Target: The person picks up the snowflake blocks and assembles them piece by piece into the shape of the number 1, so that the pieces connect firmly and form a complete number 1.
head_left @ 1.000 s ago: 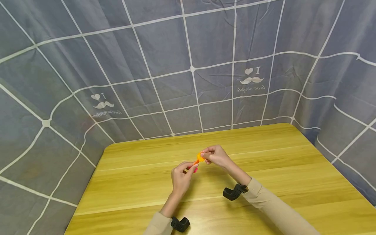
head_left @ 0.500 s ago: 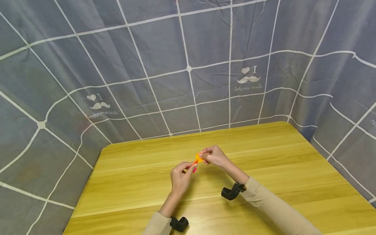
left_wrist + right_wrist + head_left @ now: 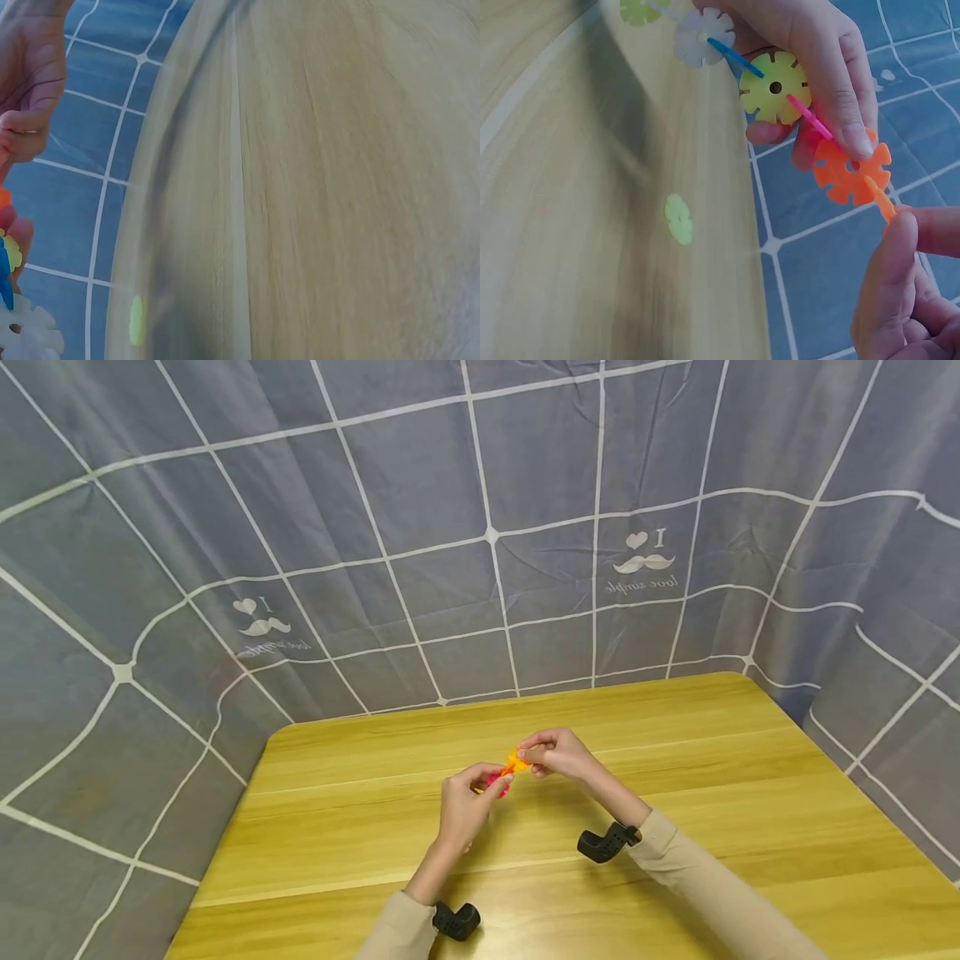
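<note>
My left hand [image 3: 465,802] pinches an orange snowflake disc [image 3: 853,171] at one end of a chain of notched plastic discs. From there the chain runs through a pink disc [image 3: 810,118], a yellow-green disc [image 3: 759,101], a blue disc [image 3: 735,58], a white disc [image 3: 692,46] and a pale green disc [image 3: 640,10]. Between thumb and finger, my right hand [image 3: 558,755] holds a yellow-orange disc [image 3: 880,196], seen edge-on in the right wrist view. Its edge meets the orange disc; how deeply the slots engage cannot be told.
A loose yellow-green disc [image 3: 679,219] lies on the wooden table [image 3: 360,843], beneath the hands. Behind the table's far edge hangs a grey curtain [image 3: 420,593] with white grid lines. Black wrist cameras [image 3: 606,842] sit on both forearms.
Both hands have shifted slightly to the right in the head view, still holding their discs. More of the pink disc shows beside the left fingers.
</note>
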`<state>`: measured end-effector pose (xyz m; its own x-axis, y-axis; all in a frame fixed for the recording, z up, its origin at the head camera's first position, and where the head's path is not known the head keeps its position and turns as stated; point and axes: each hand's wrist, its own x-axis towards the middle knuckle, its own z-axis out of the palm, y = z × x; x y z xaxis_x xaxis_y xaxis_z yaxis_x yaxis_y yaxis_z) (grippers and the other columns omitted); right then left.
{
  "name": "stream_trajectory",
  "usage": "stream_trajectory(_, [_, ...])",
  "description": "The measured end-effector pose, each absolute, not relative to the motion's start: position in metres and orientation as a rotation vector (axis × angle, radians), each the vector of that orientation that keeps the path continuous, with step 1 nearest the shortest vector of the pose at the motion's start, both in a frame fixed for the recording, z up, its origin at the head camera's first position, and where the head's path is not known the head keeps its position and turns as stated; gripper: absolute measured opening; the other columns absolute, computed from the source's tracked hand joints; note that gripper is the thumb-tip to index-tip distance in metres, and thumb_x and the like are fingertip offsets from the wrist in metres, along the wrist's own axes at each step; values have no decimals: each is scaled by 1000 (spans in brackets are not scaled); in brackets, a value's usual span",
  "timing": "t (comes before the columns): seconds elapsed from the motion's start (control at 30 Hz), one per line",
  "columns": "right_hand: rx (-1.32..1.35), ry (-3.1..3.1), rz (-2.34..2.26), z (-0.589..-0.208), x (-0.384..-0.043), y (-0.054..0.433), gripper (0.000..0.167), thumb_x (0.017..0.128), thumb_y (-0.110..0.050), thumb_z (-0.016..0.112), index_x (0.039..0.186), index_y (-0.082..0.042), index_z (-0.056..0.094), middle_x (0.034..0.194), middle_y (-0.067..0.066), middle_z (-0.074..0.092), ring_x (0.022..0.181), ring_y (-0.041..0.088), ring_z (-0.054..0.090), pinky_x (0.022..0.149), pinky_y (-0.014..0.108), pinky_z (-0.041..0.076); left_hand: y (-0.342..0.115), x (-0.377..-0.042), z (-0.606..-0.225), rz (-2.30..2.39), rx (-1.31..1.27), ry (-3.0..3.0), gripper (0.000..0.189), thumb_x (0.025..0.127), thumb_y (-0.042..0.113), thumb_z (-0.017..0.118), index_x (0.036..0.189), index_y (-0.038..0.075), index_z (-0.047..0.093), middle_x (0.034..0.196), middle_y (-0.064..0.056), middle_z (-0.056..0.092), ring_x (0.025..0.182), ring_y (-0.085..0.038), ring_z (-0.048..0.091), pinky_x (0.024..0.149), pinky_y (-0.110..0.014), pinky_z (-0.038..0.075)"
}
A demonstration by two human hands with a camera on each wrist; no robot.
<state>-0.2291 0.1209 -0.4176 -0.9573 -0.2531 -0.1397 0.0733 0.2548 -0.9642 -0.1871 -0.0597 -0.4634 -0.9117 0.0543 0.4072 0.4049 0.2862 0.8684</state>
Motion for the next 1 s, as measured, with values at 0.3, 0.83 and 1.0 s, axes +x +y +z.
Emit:
stream_trajectory(0.3, [-220, 2236, -1758, -423, -227, 123, 28, 87, -12, 66, 109, 6, 64, 68, 3, 66, 60, 10, 61, 61, 25, 55, -63, -190, -459, -1617, -441, -2417, 33, 81, 26, 77, 107, 6, 69, 74, -12, 71, 52, -29, 66, 47, -17, 49])
stream_trajectory(0.83, [-254, 2304, -1662, -422, -228, 121, 28, 93, -20, 60, 110, 2, 67, 84, 7, 67, 62, 8, 58, 61, 27, 54, -69, -196, -459, -1350, -455, -2429, 29, 73, 30, 84, 96, 16, 73, 69, -3, 66, 33, 6, 38, 36, -16, 38])
stream_trajectory(1.0, [-239, 2339, -1631, -423, -231, 123, 30, 95, -24, 60, 110, 1, 66, 91, 15, 65, 63, 9, 57, 63, 31, 54, -73, -197, -459, -1372, -426, -2402, 29, 73, 25, 85, 96, 14, 73, 68, -4, 66, 35, 6, 43, 38, -16, 42])
